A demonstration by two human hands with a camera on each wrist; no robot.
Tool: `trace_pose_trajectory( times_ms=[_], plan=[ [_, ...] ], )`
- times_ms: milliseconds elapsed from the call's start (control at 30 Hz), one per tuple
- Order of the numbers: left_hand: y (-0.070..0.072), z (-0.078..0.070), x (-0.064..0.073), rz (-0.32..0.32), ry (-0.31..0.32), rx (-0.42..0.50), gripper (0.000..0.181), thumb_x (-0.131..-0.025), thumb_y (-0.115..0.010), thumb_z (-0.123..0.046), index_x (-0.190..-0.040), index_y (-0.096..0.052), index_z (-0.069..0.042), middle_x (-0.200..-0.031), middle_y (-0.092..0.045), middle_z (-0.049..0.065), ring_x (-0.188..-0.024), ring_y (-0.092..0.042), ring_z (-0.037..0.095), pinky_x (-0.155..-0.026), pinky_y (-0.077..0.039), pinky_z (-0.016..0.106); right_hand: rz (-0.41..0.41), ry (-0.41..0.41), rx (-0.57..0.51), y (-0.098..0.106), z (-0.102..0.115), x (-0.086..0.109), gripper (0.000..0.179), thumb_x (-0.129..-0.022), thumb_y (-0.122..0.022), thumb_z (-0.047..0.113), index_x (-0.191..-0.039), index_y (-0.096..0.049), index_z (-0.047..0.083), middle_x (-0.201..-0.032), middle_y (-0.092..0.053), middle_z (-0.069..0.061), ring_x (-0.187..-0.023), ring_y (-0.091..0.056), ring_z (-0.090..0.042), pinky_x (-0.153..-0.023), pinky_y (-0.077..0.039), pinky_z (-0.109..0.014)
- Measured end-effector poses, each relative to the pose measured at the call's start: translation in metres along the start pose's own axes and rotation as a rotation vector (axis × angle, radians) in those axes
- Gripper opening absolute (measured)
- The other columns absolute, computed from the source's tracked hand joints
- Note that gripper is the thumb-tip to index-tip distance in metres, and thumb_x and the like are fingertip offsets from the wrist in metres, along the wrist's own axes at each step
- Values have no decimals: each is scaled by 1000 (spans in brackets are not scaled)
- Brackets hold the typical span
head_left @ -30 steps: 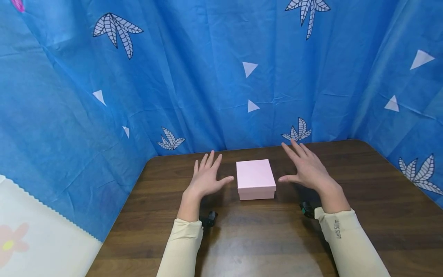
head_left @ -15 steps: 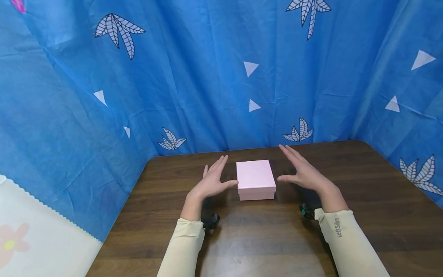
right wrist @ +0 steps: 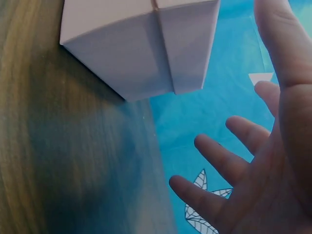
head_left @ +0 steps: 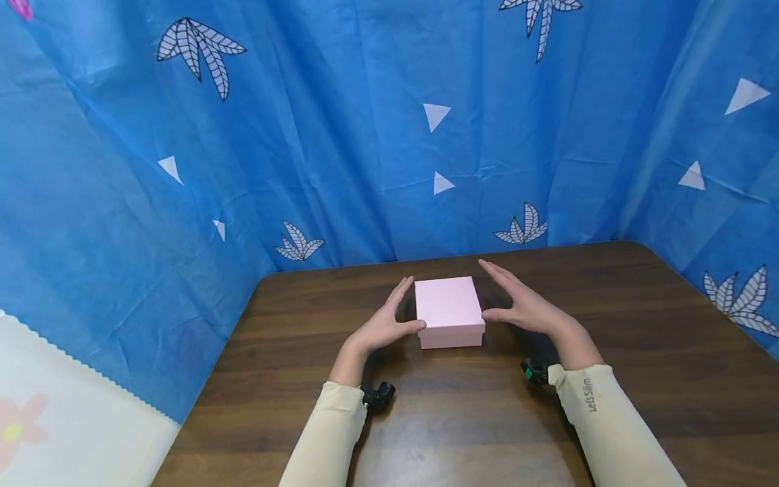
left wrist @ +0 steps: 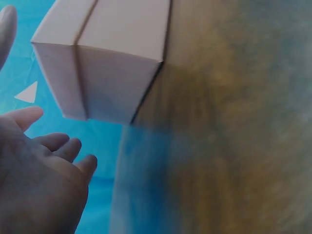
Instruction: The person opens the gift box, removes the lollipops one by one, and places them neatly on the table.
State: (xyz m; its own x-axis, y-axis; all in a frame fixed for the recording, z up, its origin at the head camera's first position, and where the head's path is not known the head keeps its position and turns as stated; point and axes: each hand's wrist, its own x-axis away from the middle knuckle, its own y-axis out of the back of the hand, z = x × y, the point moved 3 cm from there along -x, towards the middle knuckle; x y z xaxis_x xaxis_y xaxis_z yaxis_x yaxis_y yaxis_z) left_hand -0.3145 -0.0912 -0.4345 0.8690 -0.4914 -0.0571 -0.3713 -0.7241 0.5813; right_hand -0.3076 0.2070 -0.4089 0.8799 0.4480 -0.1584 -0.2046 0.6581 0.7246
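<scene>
A pink lidded box (head_left: pixel 449 302) sits on the brown wooden table, its lid overhanging the base a little. My left hand (head_left: pixel 385 327) is at the box's left side, fingers extended and thumb tip overlapping the lid's near left corner in the head view. On the other side, my right hand (head_left: pixel 532 306) has its thumb right at the lid's right edge and its straight fingers reaching past the far right corner. Both wrist views show a gap between the spread fingers and the box wall: the box (left wrist: pixel 114 73) from the left, the box (right wrist: pixel 131 53) from the right.
Blue curtains (head_left: pixel 341 135) with white leaf and triangle prints hang behind and beside the table (head_left: pixel 462 419). A white cloth (head_left: pixel 73 406) with a flower print lies at the lower left. A black camera (head_left: pixel 379 396) is strapped at the left wrist, another camera (head_left: pixel 535 371) at the right.
Both hands have moved inward toward the box, the left one rightward and turned more side-on, the right one slightly leftward. The box has stayed in place on the table.
</scene>
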Motion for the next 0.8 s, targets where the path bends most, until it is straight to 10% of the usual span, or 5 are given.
trace_pose_trajectory(
  times_ms=[267,800],
  plan=[
    [-5,9,-3,25,13,216,103,-85,-77,-37,-161,-8,-33,-170,-5,-1,-158,-8,25,-126,-19,46,59,-20,-54,-8,-3,-1,97,-86,-72,43,-161,-13,25,-168,-10,-18,-147,-26,-50,-106,-28,-78],
    [-14,13,-5,93,-8,303,107,-84,-80,-16,-161,-7,-27,-170,-4,-3,-158,-3,16,-128,-12,44,162,-62,-170,-21,-10,1,95,-84,-73,44,-161,-19,28,-169,-11,-12,-152,-14,-45,-111,-25,-74]
  ],
)
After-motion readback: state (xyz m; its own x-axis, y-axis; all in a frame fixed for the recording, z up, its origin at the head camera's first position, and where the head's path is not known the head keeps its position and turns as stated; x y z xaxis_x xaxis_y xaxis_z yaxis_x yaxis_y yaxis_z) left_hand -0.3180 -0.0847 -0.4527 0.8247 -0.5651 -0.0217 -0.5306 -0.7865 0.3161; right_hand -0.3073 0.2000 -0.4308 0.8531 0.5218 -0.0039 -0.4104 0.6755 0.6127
